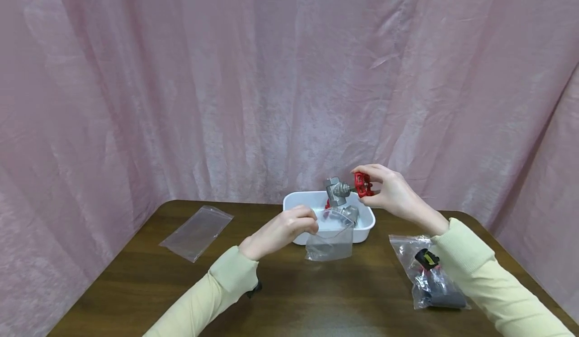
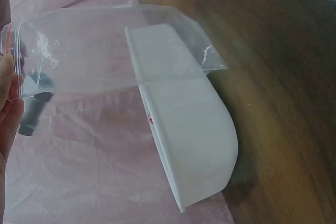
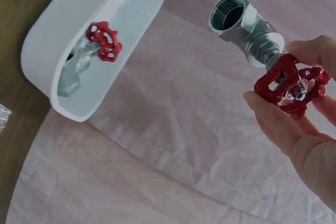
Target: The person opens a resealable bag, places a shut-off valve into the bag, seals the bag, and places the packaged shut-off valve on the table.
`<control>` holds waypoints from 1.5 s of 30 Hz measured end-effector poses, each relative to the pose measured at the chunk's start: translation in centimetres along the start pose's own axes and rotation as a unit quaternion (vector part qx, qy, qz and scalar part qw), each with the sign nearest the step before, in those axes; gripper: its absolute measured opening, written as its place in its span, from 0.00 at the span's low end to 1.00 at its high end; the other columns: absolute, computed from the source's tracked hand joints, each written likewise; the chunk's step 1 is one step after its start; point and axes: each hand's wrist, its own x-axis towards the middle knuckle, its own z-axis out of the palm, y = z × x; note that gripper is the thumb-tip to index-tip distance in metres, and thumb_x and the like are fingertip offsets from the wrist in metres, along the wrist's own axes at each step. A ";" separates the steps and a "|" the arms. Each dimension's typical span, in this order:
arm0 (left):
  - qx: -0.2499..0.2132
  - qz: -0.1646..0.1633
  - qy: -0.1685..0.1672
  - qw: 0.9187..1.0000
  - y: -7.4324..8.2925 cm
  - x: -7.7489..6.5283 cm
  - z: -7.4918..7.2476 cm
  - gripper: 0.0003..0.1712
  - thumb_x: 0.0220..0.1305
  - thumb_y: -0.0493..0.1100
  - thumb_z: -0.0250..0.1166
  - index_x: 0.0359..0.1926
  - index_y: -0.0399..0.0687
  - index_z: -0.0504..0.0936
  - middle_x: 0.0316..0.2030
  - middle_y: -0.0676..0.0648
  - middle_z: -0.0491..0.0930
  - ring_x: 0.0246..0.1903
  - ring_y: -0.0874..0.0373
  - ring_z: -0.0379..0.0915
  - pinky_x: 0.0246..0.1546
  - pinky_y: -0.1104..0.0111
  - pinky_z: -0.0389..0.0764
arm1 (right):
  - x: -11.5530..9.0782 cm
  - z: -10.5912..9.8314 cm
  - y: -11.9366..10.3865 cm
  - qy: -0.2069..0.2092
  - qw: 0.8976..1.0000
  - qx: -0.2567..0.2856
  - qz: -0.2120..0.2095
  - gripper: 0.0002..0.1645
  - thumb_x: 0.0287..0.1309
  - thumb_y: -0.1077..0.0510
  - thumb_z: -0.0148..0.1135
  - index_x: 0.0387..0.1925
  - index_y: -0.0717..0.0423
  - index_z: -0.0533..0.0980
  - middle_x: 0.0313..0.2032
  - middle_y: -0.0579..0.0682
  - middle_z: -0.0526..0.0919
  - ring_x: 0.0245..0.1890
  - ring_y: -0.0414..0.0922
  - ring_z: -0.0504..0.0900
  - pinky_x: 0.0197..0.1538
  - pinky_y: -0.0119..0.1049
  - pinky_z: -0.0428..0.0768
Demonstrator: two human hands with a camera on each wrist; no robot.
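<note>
By its red handwheel (image 3: pixel 281 85), my right hand (image 1: pixel 390 189) grips a metal gate valve (image 1: pixel 337 191), held up above the white basin (image 1: pixel 295 200). The valve's threaded opening (image 3: pixel 229 16) shows in the right wrist view. My left hand (image 1: pixel 289 226) pinches the top edge of a clear zip bag (image 1: pixel 332 244), which hangs in front of the basin. In the left wrist view the bag (image 2: pixel 100 40) looks empty, with the basin's wall (image 2: pixel 189 129) behind it. Another valve with a red handwheel (image 3: pixel 104 41) lies inside the basin.
A flat clear zip bag (image 1: pixel 199 231) lies on the wooden table (image 1: pixel 289 297) at the left. At the right, partly under my forearm, lies a zip bag (image 1: pixel 436 276) with a dark item and a black-and-yellow piece inside. A pink curtain (image 1: pixel 289 86) hangs behind the table.
</note>
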 end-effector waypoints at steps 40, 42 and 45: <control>-0.078 -0.038 -0.031 0.996 -1.4 0.3 0.8 0.03 0.59 0.36 0.60 0.31 0.47 0.80 0.32 0.54 0.73 0.36 0.67 0.65 0.39 0.79 0.67 | -0.2 -0.6 -2.2 -0.205 0.968 -0.034 -0.139 0.34 0.31 0.73 0.62 0.49 0.59 0.73 0.48 0.52 0.71 0.34 0.41 0.73 0.30 0.31 0.74; -0.077 -0.034 -0.029 0.996 -1.5 0.3 0.8 0.03 0.60 0.38 0.60 0.31 0.48 0.79 0.32 0.54 0.74 0.36 0.68 0.64 0.39 0.79 0.67 | -0.1 -0.5 -2.4 -0.214 0.966 -0.039 -0.142 0.34 0.31 0.74 0.61 0.49 0.58 0.73 0.48 0.51 0.71 0.36 0.41 0.73 0.32 0.32 0.74; -0.075 -0.031 -0.025 0.996 -1.5 0.4 0.9 0.02 0.59 0.38 0.60 0.31 0.48 0.80 0.32 0.53 0.74 0.36 0.67 0.65 0.39 0.79 0.67 | 0.0 -0.3 -2.5 -0.229 0.962 -0.043 -0.143 0.34 0.30 0.74 0.59 0.48 0.58 0.74 0.48 0.50 0.72 0.39 0.43 0.73 0.35 0.34 0.74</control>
